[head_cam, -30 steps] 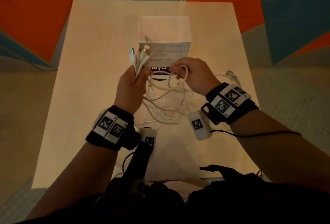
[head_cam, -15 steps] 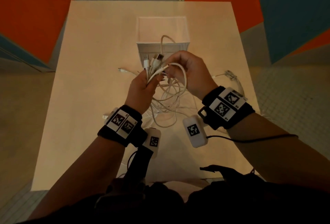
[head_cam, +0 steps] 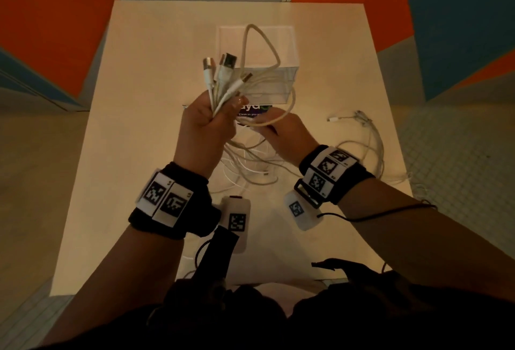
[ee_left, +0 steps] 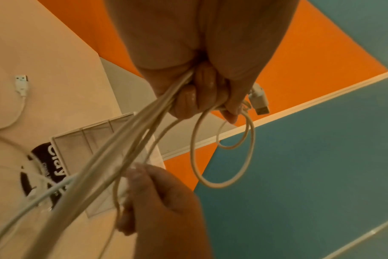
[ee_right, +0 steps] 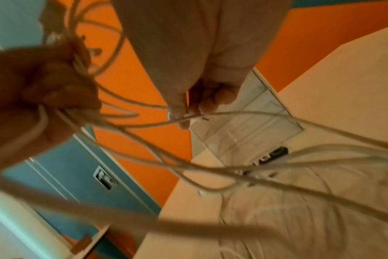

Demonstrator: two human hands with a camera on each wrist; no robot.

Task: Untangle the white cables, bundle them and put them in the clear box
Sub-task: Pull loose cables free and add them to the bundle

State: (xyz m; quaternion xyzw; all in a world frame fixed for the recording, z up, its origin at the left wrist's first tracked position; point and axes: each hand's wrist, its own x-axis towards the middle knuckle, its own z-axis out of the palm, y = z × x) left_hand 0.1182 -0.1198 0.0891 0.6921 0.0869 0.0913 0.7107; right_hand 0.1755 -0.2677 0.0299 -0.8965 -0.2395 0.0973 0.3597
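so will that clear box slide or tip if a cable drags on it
Probably yes. The clear box looks thin-walled and seems empty, so likely light. It stands tall on the smooth table, so a snagged cable could slide or tip it.

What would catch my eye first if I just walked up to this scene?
Probably the left hand, raised mid-table, gripping a fan of white cables with plugs pointing up. Just right of it, the right hand pinches one cable's loop, which arches over the clear plastic box behind. More white cable sprawls at the table's right edge.
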